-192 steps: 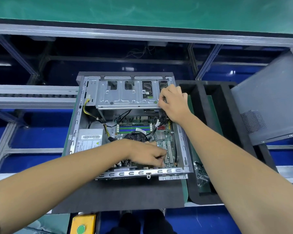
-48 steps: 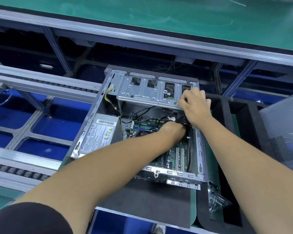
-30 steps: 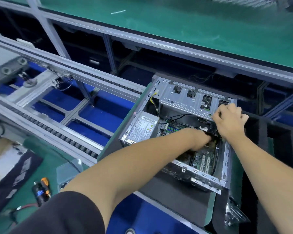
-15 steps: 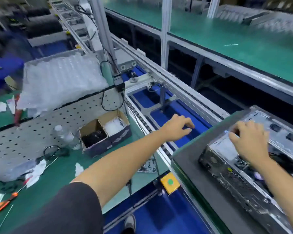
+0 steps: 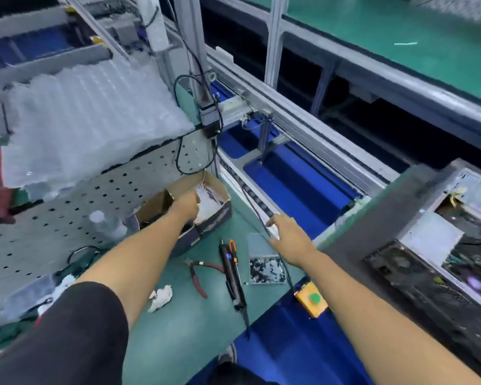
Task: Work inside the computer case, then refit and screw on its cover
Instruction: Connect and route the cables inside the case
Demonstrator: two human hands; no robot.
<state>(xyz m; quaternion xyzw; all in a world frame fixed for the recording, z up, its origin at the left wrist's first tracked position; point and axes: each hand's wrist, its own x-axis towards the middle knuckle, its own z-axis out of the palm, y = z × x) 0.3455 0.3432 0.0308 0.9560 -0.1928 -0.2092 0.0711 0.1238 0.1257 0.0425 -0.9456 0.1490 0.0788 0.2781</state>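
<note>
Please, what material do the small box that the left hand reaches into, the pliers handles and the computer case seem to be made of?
Box: probably cardboard, matte; brown folded flaps, dark printed outside.
Pliers handles: likely rubber or plastic sleeves, red, slightly glossy, over dark metal jaws.
Computer case: seemingly bare sheet metal, dull grey, with punched vent holes; motion blur hides finer detail.

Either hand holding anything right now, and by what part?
Right hand holds nothing; it hovers open over the bench. Left hand reaches into the cardboard box; its fingers are hidden, so a hold cannot be told.
</note>
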